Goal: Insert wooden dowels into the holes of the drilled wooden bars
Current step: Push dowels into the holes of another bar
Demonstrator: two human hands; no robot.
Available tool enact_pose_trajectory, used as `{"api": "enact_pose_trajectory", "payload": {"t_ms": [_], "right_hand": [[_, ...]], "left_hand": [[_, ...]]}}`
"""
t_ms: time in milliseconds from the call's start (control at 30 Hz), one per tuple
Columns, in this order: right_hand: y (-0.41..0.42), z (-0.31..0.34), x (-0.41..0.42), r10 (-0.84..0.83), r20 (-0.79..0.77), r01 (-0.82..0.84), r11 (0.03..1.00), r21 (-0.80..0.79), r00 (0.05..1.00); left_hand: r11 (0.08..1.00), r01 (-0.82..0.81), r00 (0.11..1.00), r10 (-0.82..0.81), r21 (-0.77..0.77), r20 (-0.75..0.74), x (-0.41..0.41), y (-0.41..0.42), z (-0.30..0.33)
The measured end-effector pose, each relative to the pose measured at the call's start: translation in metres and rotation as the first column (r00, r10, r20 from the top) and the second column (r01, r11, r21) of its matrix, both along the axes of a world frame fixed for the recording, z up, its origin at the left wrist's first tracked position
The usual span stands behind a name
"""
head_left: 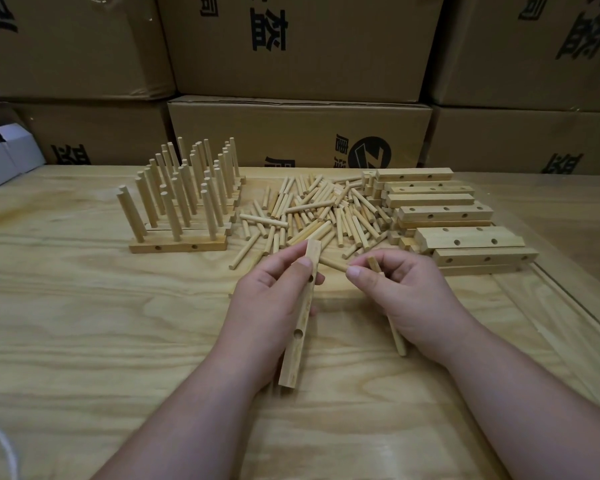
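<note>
Dowel [396, 336] partly behind right hand [404, 296]

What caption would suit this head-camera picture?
Left hand holds a drilled bar; right hand pinches dowels beside it.

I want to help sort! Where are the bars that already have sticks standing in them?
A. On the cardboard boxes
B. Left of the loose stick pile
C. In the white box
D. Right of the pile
B: the filled bars stand on the table, left of the loose stick pile.
</note>
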State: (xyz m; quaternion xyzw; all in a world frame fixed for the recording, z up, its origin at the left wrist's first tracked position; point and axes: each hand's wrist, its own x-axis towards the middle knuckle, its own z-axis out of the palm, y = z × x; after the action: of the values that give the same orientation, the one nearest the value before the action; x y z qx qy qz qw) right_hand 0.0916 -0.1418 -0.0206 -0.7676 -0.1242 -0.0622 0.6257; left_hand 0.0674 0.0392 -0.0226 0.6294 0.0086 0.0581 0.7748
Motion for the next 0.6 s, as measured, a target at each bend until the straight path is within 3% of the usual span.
{"api": "enact_pose_trajectory", "payload": {"t_ms": [600], "right_hand": [[-0.008, 0.009, -0.001, 0.124, -0.160, -0.123, 0.992, 0.012, 0.979]], "left_hand": [[0.999, 0.022, 1.000, -0.021, 0.042, -0.018, -0.002, 0.001, 0.000]]}}
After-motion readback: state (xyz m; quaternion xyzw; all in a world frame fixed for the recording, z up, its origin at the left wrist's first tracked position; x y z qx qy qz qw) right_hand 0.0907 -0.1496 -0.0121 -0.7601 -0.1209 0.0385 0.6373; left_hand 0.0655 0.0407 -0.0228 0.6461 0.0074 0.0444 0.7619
